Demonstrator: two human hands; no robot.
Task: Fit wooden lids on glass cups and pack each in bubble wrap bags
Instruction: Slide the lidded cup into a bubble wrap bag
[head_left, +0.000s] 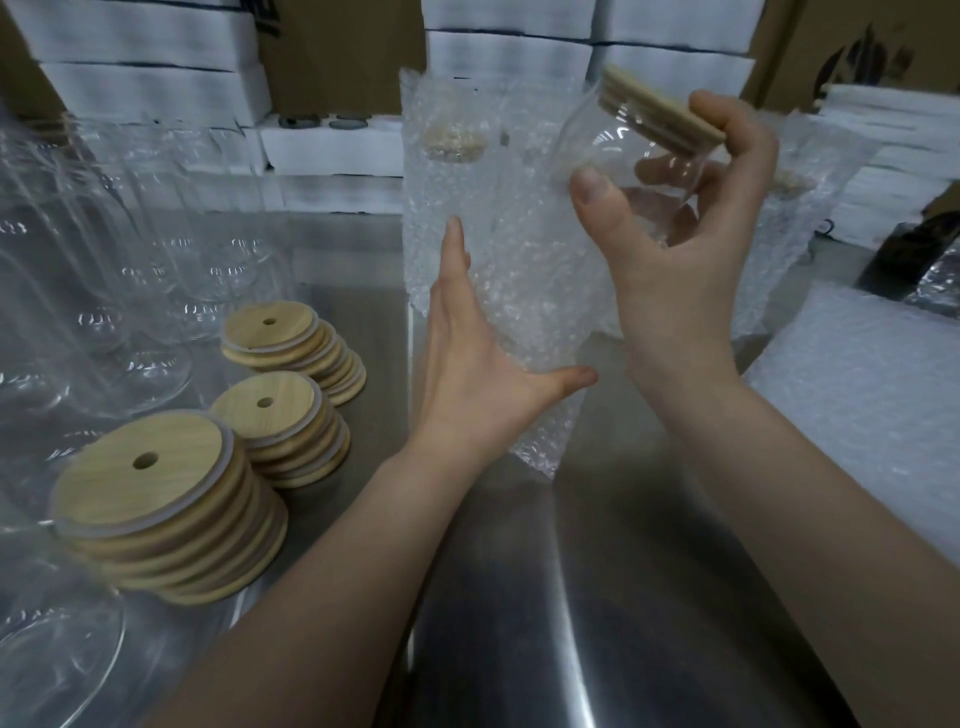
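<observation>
Head view: right hand (675, 275) grips glass cup (608, 135), spread left hand (470, 364) touches bag (524, 275).

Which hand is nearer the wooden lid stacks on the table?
Left. The left hand rests against the bubble wrap bag just right of the lid stacks; the right hand is farther right, gripping the lidded glass cup.

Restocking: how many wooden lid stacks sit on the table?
3, all at left: nearest stack, middle stack behind it, far stack by the glass cups. More may be hidden.
</observation>
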